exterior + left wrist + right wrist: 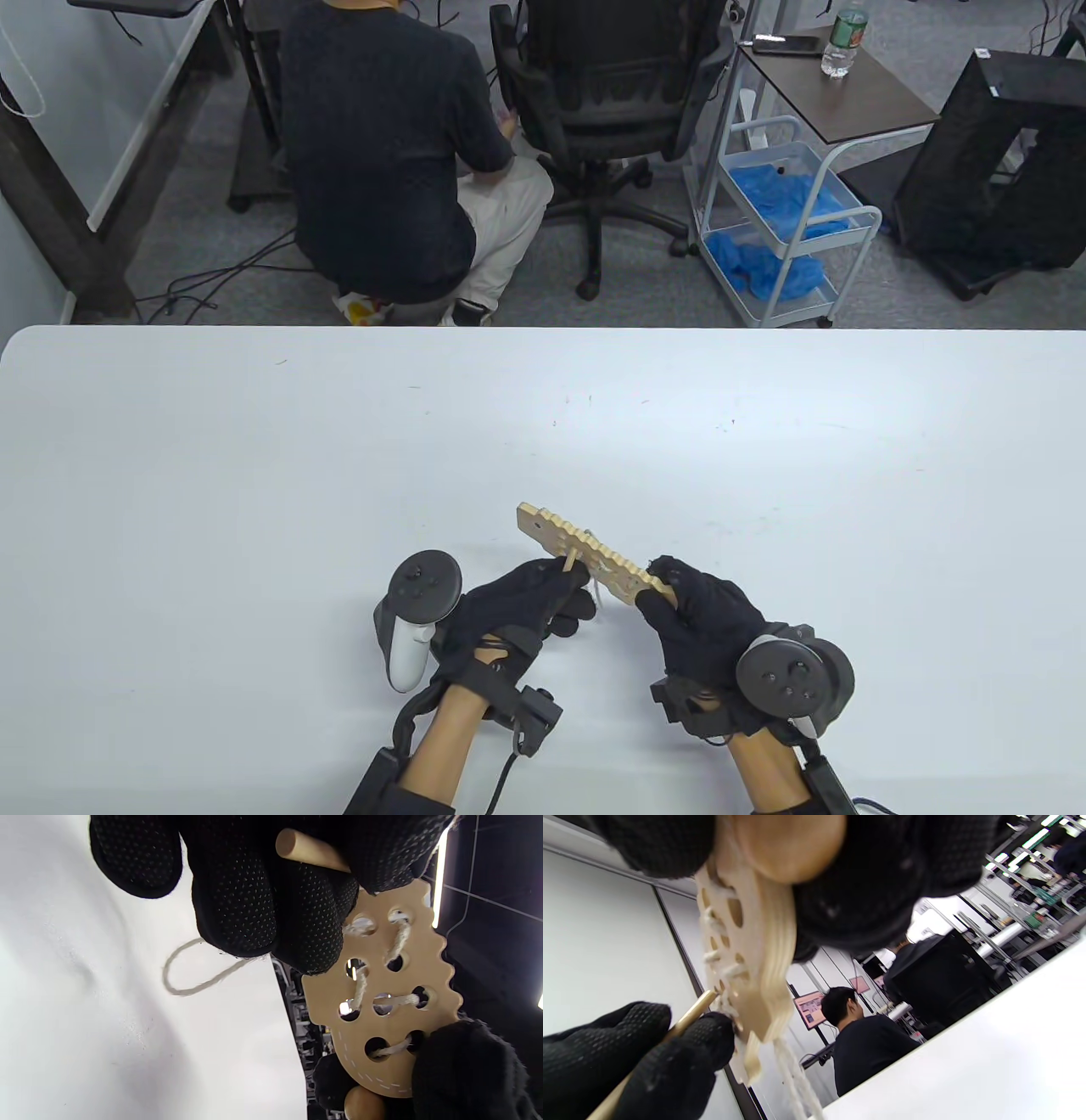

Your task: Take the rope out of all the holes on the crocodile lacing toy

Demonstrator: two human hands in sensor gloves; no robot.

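Your right hand (708, 628) grips one pale wooden crocodile lacing board (585, 556); your left hand (530, 607) pinches one wooden needle (312, 851), one cream rope (193, 982) trailing over the broad white table (254, 475).

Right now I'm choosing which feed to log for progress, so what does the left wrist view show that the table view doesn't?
Only the left wrist view shows the flat face of the crocodile lacing toy: its holes, with rope still laced between several, plus a slack loop hanging over the table.

Only the table view shows the whole scene: the toy edge-on, held between both hands, and a person and an office chair beyond the table.

Both show the left hand pinching the wooden lacing stick and the right hand gripping the toy's end.
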